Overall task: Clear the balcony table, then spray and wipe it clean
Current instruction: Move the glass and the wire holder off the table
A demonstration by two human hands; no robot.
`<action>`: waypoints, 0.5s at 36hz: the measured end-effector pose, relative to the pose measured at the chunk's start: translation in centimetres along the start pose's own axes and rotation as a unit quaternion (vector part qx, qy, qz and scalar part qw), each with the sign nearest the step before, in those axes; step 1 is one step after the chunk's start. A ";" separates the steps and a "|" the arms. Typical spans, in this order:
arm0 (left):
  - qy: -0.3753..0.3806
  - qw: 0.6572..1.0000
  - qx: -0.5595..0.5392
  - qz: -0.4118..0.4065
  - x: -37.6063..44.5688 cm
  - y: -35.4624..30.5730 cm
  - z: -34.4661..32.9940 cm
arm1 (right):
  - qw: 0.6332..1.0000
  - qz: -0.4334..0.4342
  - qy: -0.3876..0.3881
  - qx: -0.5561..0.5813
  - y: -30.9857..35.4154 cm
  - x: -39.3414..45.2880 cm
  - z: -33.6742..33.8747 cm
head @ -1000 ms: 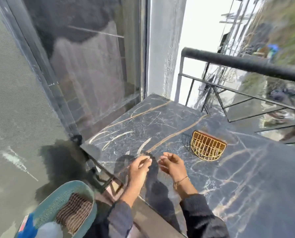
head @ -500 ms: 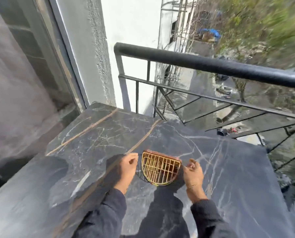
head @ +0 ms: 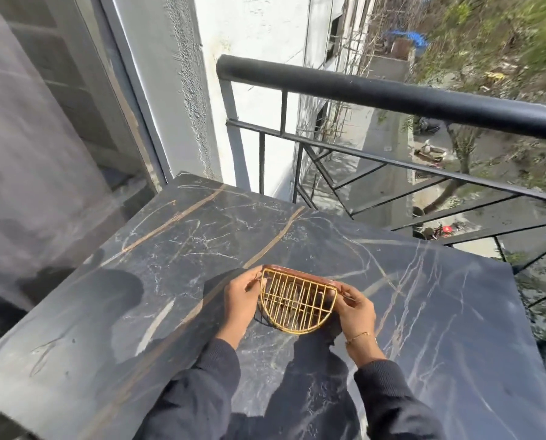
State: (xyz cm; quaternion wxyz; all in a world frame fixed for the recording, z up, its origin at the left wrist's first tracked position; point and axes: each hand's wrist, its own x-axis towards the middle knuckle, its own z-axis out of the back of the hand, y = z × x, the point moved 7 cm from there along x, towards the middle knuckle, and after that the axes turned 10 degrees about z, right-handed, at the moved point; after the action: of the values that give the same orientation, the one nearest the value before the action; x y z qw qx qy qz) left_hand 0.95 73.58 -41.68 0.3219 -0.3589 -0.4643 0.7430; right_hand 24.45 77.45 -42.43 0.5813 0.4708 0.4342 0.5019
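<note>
step: clearing; last visible item on the desk is a gold wire basket, half-round, with a reddish-brown rim along its straight far side
location: middle of the desk, slightly toward the near edge; well apart from the far edge by the railing
left hand: fingers curled onto the left end of the basket, pinching the wire rim at its corner
right hand: fingertips pinching the right end at the reddish rim; thin bracelet on the wrist
contact: cannot tell whether basket is resting flat or already tipped up off the marble; shadow underneath suggests near side raised
contents: dark shapes behind the wires; too unclear to name
grip advice: hold both ends level; pinch on frame wire, not thin cross wires; thumbs under the rim if load shifts
lift advice: straight up, then back toward the body; away from the railing side, open drop beyond it
risk: wire feet dragging across polished marble; lift, no sliding
remaining: whole surface bare after removal; spray and wipe not yet started; no spray bottle or cloth in view
</note>
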 end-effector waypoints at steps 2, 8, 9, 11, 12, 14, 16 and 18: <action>-0.016 1.000 -0.008 -0.001 -1.0 -0.2 1.4 | 1.000 0.014 0.003 0.020 0.8 -1.0 -0.4; -0.047 0.995 -0.090 0.022 -5.0 -0.1 5.9 | 0.995 0.056 0.015 0.079 4.2 -5.1 -2.0; -0.056 0.993 -0.099 0.022 -5.9 -0.2 6.9 | 0.994 0.062 0.021 0.088 4.9 -6.0 -2.3; -0.070 0.991 -0.112 0.012 -7.6 -0.4 8.9 | 0.991 0.071 0.032 0.105 6.1 -8.2 -2.9; -0.077 0.990 -0.122 0.003 -9.0 -0.5 10.4 | 0.990 0.075 0.041 0.115 6.9 -9.9 -3.2; -0.083 0.987 -0.134 -0.010 -11.0 -0.6 12.4 | 0.988 0.073 0.048 0.126 7.6 -12.2 -3.9; -0.098 0.984 -0.150 -0.020 -13.6 -0.5 15.0 | 0.986 0.075 0.055 0.137 8.5 -15.0 -4.6; -0.123 0.977 -0.170 -0.024 -16.7 -0.1 18.2 | 0.984 0.082 0.065 0.147 9.6 -18.6 -5.4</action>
State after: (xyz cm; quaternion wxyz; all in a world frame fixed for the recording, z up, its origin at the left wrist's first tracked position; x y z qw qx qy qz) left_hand -5.27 51.68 -31.98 0.2142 -0.3030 -0.6283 0.6838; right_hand 15.24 60.09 -33.33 0.4331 0.5516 0.5002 0.5079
